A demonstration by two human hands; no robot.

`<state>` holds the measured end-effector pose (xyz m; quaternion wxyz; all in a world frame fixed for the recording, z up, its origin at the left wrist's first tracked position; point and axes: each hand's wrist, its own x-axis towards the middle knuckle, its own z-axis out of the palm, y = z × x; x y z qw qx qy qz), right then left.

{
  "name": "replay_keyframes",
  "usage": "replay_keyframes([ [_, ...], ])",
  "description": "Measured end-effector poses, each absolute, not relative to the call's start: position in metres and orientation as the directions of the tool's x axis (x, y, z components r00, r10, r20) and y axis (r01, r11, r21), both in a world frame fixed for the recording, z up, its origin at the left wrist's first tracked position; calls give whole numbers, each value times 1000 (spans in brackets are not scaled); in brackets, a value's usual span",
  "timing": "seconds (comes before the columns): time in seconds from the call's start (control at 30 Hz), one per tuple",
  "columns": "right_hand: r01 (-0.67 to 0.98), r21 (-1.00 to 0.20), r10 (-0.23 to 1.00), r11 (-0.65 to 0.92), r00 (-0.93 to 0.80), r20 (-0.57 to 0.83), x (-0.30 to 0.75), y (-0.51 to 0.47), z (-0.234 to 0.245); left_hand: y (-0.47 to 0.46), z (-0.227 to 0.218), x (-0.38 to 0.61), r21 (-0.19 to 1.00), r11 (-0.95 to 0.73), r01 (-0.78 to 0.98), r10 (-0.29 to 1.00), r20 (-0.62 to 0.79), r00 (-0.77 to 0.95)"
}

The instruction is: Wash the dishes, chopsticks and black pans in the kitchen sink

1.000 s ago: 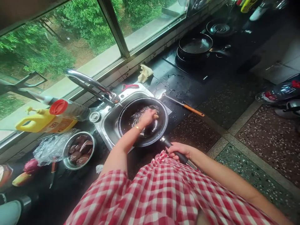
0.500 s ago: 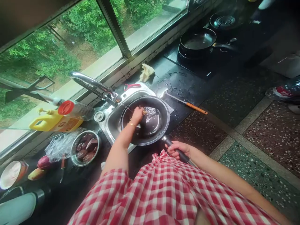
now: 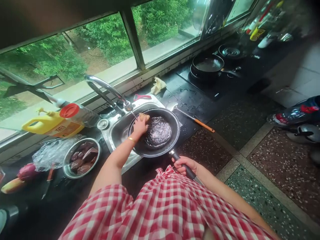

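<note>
A dark frying pan rests over the sink, with shiny, rippling water in its bottom. My left hand reaches into the pan near its far left wall, closed on a yellowish sponge. My fingers partly cover the sponge, so its exact make is hard to tell. My right hand is wrapped around the pan's black handle, close to my checked clothing. Just above my left hand is the chrome faucet, with a thin stream coming from its spout.
A spatula with an orange handle lies right of the pan. A metal bowl of dark red pieces, a knife and a yellow jug are on the left. A cloth and another pan sit farther back.
My left hand has moved with the sponge from the pan's middle toward its far left side. My right hand keeps its grip on the handle. The view has shifted slightly.
</note>
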<state>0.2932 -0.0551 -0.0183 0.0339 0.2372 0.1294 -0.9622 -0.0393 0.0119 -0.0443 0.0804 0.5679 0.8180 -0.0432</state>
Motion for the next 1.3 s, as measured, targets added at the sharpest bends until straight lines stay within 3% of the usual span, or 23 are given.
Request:
replay_keyframes([
  [0.1, 136, -214, -15, -967, -872, -489, 292, -56, -14, 26, -63, -26, 55, 444, 894, 889, -149, -433],
  [0.2, 174, -215, -40, -961, -856, -515, 288, -55, -12, 57, -78, 8, 268, 574, 773, 816, -112, -567],
  [0.3, 217, -242, -62, -946, -851, -522, 285, -52, -12, 89, -76, 46, 493, 532, 689, 818, -86, -569],
  [0.37, 226, -260, -58, -939, -848, -526, 283, -50, -11, 96, -70, 70, 606, 405, 685, 898, -121, -423],
  [0.47, 217, -291, -24, -932, -837, -547, 282, -48, -11, 73, -62, 89, 727, 117, 676, 987, -162, 4],
  [0.57, 194, -324, 29, -926, -818, -574, 281, -47, -11, 24, -53, 70, 746, -164, 646, 862, -210, 461],
  [0.63, 189, -352, 60, -917, -806, -590, 279, -45, -9, -6, -46, 37, 682, -231, 694, 736, -344, 583],
  [0.7, 201, -384, 84, -901, -789, -608, 275, -42, -5, -23, -38, -5, 532, -235, 814, 674, -513, 531],
  [0.77, 228, -428, 109, -874, -768, -632, 269, -38, 4, -27, -32, -43, 326, -160, 932, 737, -588, 332],
  [0.83, 269, -493, 154, -828, -736, -660, 261, -32, 18, -22, -27, -72, 137, -13, 991, 865, -496, 80],
  [0.9, 327, -575, 229, -750, -688, -689, 251, -24, 34, -15, -25, -90, 52, 136, 989, 935, -337, -110],
  [0.97, 407, -647, 321, -645, -623, -713, 242, -14, 49, -10, -29, -102, 63, 235, 970, 944, -254, -212],
  [1.1, 575, -709, 479, -408, -526, -703, 230, 6, 69, -14, -49, -112, 195, 342, 919, 926, -237, -294],
  [1.3, 709, -696, 671, -113, -462, -580, 235, 19, 74, -10, -64, -95, 398, 283, 873, 957, -177, -230],
])
